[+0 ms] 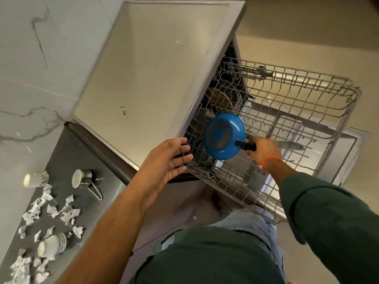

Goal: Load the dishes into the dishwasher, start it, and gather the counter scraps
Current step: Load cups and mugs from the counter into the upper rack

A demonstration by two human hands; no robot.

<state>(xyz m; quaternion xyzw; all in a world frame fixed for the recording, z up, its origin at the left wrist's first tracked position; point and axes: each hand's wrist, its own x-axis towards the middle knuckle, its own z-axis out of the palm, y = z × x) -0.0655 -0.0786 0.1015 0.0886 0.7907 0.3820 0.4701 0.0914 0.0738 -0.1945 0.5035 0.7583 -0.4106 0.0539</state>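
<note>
- Step in hand, as I read it: loading. Counter scraps not gathered, dishwasher not started.
- Nearest, on the dark surface [67, 160] at the camera's left: crumpled paper scraps [41, 214] strewn along its near part, a patterned cup [53, 245] lying among them, a second patterned cup [35, 179] toward the wall edge, a steel measuring cup [84, 179] on its side just beside it. All untouched.
- Left hand [164, 162]: fingers spread, relaxed, holding nothing. Fingertips sit at the near-left corner of the pulled-out rack [287, 111]; contact with the wire I cannot tell.
- Right hand [261, 151]: curled round the black handle of the blue pan [224, 136], which is tipped on edge, underside toward the camera, over the rack's left end by the dishwasher opening.
- Next move, my guess: lower the pan between the tines, let go, then fetch the cups.
- Room: right and far stretches of the rack look free; a knife-like utensil [287, 144] lies just past the right hand.
- Tight spots: the dishwasher top edge [205, 83] hangs close over the pan's left; dark dishes [221, 97] already stand deeper in the rack.
- Open door [348, 144] below limits foot room.
</note>
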